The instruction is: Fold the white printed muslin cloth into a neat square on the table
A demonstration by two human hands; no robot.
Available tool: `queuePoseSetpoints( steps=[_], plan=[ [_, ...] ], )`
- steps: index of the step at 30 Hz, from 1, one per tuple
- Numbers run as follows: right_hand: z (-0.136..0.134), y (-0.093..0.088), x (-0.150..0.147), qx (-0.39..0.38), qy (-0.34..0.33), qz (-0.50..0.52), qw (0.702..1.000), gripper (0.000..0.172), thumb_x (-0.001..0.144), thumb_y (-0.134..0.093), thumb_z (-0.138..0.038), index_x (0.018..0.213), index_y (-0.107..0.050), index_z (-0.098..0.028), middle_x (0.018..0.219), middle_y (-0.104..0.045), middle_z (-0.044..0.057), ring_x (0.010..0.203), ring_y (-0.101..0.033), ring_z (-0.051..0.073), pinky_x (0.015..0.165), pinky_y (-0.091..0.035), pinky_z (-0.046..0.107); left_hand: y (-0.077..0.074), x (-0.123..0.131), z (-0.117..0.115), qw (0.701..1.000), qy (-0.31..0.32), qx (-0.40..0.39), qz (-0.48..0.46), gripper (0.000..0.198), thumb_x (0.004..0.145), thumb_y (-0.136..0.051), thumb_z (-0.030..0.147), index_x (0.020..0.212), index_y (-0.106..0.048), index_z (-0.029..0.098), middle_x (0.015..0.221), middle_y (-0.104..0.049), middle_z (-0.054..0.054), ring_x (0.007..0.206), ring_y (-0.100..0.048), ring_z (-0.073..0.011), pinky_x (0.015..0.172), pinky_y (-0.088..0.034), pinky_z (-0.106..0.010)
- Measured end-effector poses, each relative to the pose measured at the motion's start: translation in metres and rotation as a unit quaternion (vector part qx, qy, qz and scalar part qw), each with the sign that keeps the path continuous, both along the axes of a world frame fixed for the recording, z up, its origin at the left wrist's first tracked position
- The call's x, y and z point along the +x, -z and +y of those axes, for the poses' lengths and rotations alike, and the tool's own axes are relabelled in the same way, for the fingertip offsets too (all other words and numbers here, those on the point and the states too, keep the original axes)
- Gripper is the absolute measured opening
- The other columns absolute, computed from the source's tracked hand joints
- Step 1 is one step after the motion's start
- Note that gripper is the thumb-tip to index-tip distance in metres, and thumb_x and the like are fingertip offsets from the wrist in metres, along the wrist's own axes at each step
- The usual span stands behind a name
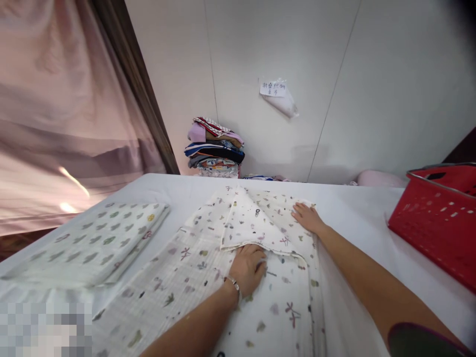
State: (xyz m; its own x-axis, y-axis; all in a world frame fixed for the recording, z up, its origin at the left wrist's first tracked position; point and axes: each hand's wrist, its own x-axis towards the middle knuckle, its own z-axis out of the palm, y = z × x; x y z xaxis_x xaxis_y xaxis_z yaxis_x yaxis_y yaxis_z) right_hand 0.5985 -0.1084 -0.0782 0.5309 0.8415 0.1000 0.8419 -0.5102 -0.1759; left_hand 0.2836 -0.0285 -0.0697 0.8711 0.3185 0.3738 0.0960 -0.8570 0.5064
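A large white muslin cloth (pixel 201 263), printed with small plants, flowers and other motifs, lies spread in layers before me. Part of it is turned over into a pointed flap (pixel 253 223) near the far end. At this flap's near edge, my left hand (pixel 247 270), with a bracelet at the wrist, has its fingers curled against the fabric; the fingertips are partly hidden. My right hand (pixel 307 218) rests with fingers stretched flat on the cloth's far right corner.
A folded white cloth with cloud-like prints (pixel 107 238) lies left on the white-covered table (pixel 349 218). To the right stands a red plastic basket (pixel 435 218). Several folded fabrics (pixel 215 148) are stacked behind the table, by the wall. A pink curtain (pixel 67 109) hangs at left.
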Motion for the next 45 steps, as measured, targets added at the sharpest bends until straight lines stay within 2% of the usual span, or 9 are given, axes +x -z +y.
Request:
queuePoseSetpoints(
  steps=[11, 17, 21, 24, 27, 31, 36, 41, 45],
  plan=[
    [-0.028, -0.025, -0.071, 0.081, -0.025, 0.117, 0.990, 0.044, 0.088, -0.040, -0.039, 0.126, -0.050, -0.020, 0.145, -0.028, 0.007, 0.136, -0.017, 0.022, 0.109, -0.012, 0.044, -0.001, 0.000, 0.008, 0.992, -0.100, 0.078, 0.017, 0.018, 0.080, -0.049, 0.023, 0.092, -0.061, 0.020, 0.103, -0.061, -0.008, 0.102, -0.052, -0.0249, 0.089, -0.038, -0.045],
    [-0.030, -0.046, -0.131, 0.173, -0.077, 0.263, 0.946, 0.060, 0.080, -0.051, -0.048, 0.134, -0.041, -0.025, 0.135, -0.046, 0.004, 0.121, -0.045, 0.021, 0.098, -0.039, 0.034, -0.018, 0.002, 0.002, 0.981, -0.089, 0.170, 0.020, 0.021, 0.079, -0.048, 0.022, 0.098, -0.058, 0.021, 0.108, -0.058, -0.008, 0.106, -0.047, -0.0275, 0.090, -0.033, -0.048],
    [-0.009, -0.053, -0.170, 0.156, -0.202, 0.157, 0.954, 0.077, 0.072, -0.061, -0.029, 0.140, -0.028, -0.020, 0.142, -0.035, 0.008, 0.127, -0.036, 0.023, 0.104, -0.031, 0.036, -0.031, 0.006, 0.005, 0.974, -0.085, 0.210, 0.025, 0.021, 0.078, -0.047, 0.017, 0.096, -0.057, 0.021, 0.105, -0.059, -0.008, 0.105, -0.048, -0.0274, 0.094, -0.030, -0.050],
    [0.011, -0.053, -0.180, 0.129, -0.180, 0.079, 0.972, 0.074, 0.073, -0.051, -0.015, 0.142, -0.023, -0.017, 0.132, -0.046, 0.013, 0.117, -0.046, 0.026, 0.095, -0.038, 0.040, -0.039, 0.010, 0.013, 0.968, -0.087, 0.236, -0.003, 0.026, 0.079, -0.044, 0.013, 0.099, -0.057, 0.022, 0.116, -0.057, -0.008, 0.118, -0.041, -0.0283, 0.102, -0.020, -0.054],
    [0.031, -0.053, -0.170, 0.157, -0.114, 0.146, 0.970, 0.062, 0.078, -0.047, -0.018, 0.138, -0.034, -0.021, 0.114, -0.061, 0.010, 0.100, -0.058, 0.024, 0.085, -0.044, 0.037, -0.045, 0.016, 0.019, 0.967, -0.073, 0.243, -0.028, 0.031, 0.080, -0.042, 0.012, 0.106, -0.056, 0.022, 0.125, -0.053, -0.007, 0.129, -0.031, -0.0275, 0.106, -0.013, -0.054],
    [0.037, -0.054, -0.118, 0.328, 0.075, 0.355, 0.872, 0.031, 0.075, -0.053, -0.021, 0.105, -0.063, -0.024, 0.097, -0.067, -0.001, 0.090, -0.060, 0.019, 0.080, -0.046, 0.028, -0.050, 0.015, 0.021, 0.974, -0.046, 0.220, -0.030, 0.032, 0.083, -0.041, 0.016, 0.111, -0.055, 0.022, 0.135, -0.046, -0.007, 0.130, -0.031, -0.0250, 0.107, -0.017, -0.052],
    [0.005, -0.035, -0.039, 0.336, 0.220, 0.414, 0.816, 0.025, 0.087, -0.049, -0.028, 0.105, -0.058, -0.014, 0.094, -0.064, 0.005, 0.078, -0.061, 0.015, 0.067, -0.050, 0.028, -0.027, -0.018, 0.019, 0.984, -0.029, 0.158, 0.071, 0.032, 0.080, -0.047, 0.023, 0.110, -0.057, 0.022, 0.131, -0.050, -0.009, 0.122, -0.043, -0.0258, 0.102, -0.029, -0.052],
    [-0.006, -0.007, -0.012, 0.294, 0.274, 0.434, 0.806, 0.028, 0.087, -0.053, -0.033, 0.106, -0.056, -0.013, 0.100, -0.060, 0.005, 0.082, -0.059, 0.014, 0.071, -0.051, 0.032, 0.003, -0.062, 0.018, 0.981, -0.033, 0.147, 0.126, 0.037, 0.076, -0.052, 0.027, 0.113, -0.058, 0.024, 0.131, -0.050, -0.008, 0.120, -0.046, -0.0263, 0.099, -0.037, -0.050],
    [0.007, -0.003, -0.002, 0.313, 0.290, 0.384, 0.819, 0.024, 0.071, -0.067, -0.024, 0.091, -0.063, -0.010, 0.076, -0.066, 0.004, 0.070, -0.062, 0.016, 0.059, -0.047, 0.023, 0.003, -0.084, 0.009, 0.977, -0.032, 0.195, 0.085, 0.036, 0.081, -0.050, 0.033, 0.115, -0.057, 0.023, 0.131, -0.050, -0.009, 0.120, -0.046, -0.0266, 0.098, -0.039, -0.050]
  ],
)
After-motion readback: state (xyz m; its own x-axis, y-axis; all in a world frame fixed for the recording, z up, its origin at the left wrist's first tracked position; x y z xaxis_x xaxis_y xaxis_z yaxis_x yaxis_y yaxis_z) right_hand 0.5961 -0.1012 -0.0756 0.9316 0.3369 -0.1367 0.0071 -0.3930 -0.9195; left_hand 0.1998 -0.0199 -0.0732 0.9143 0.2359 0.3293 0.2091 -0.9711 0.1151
